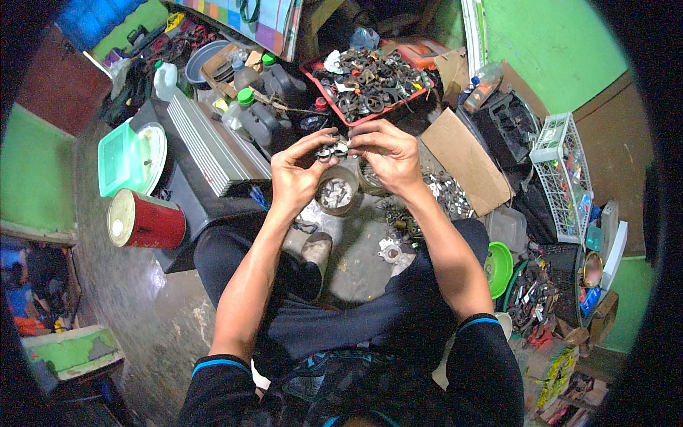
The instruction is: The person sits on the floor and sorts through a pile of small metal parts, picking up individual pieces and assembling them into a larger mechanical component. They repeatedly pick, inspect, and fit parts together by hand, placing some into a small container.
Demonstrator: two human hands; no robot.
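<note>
Out in front of me, my left hand [297, 173] is closed on a small shiny metal part [333, 151] with rounded ends. From the other side, my right hand [390, 153] pinches at the same part with thumb and fingers; its fingertips partly cover it, so its exact kind is unclear. Just below the hands stands a round tub [354, 178] with pale grey pieces inside. Loose small metal parts [445, 193] lie in a heap on the floor right of it, and a flat metal plate with holes [390, 250] lies nearer my right knee.
Beyond my hands a red tray [391, 110] is heaped with metal parts. To the left are a red can [153, 220], a ribbed grey metal piece [213, 146] and dark jugs [260, 124]. A cardboard sheet [466, 162], white crate [544, 151] and green bowl [500, 270] stand right.
</note>
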